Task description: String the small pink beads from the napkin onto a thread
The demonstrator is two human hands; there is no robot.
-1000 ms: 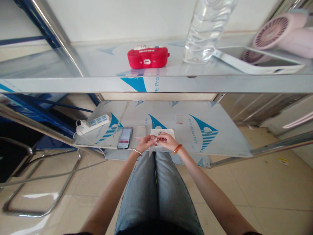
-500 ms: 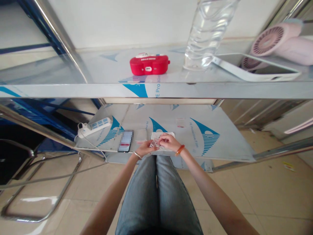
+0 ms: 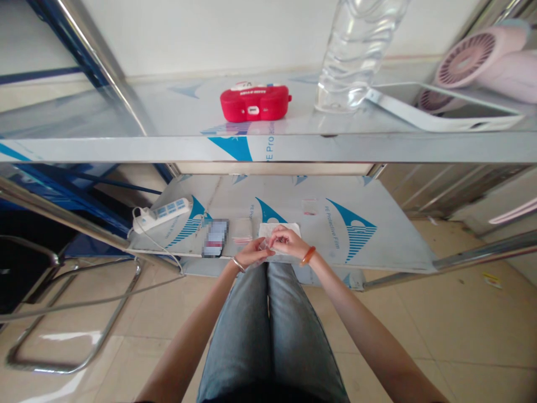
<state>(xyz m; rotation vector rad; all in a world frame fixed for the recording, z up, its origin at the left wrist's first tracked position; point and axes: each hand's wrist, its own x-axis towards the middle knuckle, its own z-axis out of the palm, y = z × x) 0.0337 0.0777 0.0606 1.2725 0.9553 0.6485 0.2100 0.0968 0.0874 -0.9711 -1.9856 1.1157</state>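
At the front edge of the lower shelf, my left hand is closed on a small clear plastic bag. My right hand touches the bag's right side, its thumb and fingertips pinched together. Whatever those fingertips hold is too small to make out. Under both hands lies a white sheet or pad, partly covered by them. Just left of it rests a stack of clear little bags. Farther back sits a single clear bag with something reddish at its lower end.
A phone and a white power strip with its cable lie to the left. On the upper shelf stand a red case, a water bottle, a white-framed tablet-like device and a pink fan. That shelf's edge juts out above.
The view has shifted slightly. My left hand has turned a little, and less of the clear bag shows between the hands. My right fingertips stay pinched beside it.
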